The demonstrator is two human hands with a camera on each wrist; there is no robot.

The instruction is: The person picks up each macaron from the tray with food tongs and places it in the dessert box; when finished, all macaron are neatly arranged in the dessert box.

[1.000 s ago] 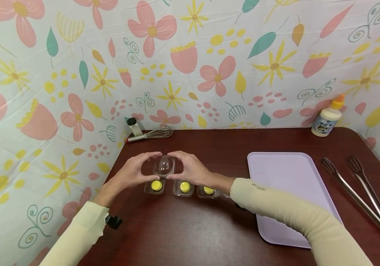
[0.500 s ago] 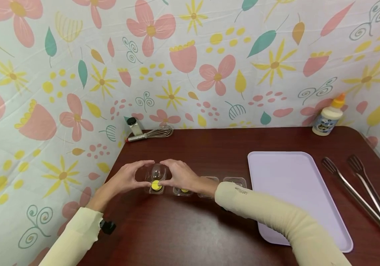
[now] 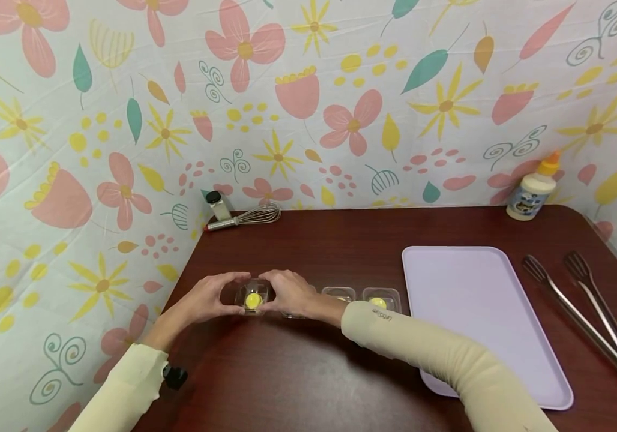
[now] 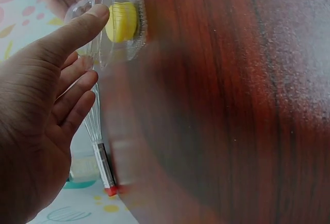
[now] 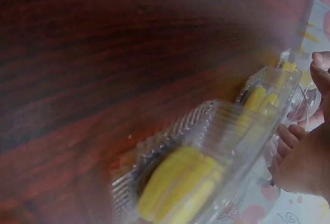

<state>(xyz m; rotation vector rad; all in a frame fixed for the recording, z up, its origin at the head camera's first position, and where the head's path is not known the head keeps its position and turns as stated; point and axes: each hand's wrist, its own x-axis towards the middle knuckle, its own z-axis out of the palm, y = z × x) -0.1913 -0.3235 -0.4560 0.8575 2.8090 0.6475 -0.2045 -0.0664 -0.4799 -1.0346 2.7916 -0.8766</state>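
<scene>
At the left of the table, a clear plastic domed lid [image 4: 81, 9] sits over a small clear box holding a yellow macaron [image 3: 253, 300]. My left hand [image 3: 210, 298] pinches the lid's left side, thumb in front and fingers behind. From the opposite side my right hand [image 3: 291, 294] holds it the same way, its fingers partly hidden in the right wrist view. Rims of lid and box run close together in the left wrist view. Beneath my right hand and wrist, another box with a macaron is mostly covered in the head view.
Right of my hands stand more clear boxes [image 3: 383, 293] with yellow macarons [image 5: 178, 185]. A lilac tray [image 3: 465, 282] lies to their right, with metal tongs [image 3: 592, 324] beyond. A whisk [image 3: 257, 215] and a small jar [image 3: 218, 205] are at the back left, a glue bottle [image 3: 532, 192] back right.
Both hands have brought the domed lid toward me and down, from behind the leftmost box onto it. The right forearm has shifted left, revealing more of the boxes beside the tray.
</scene>
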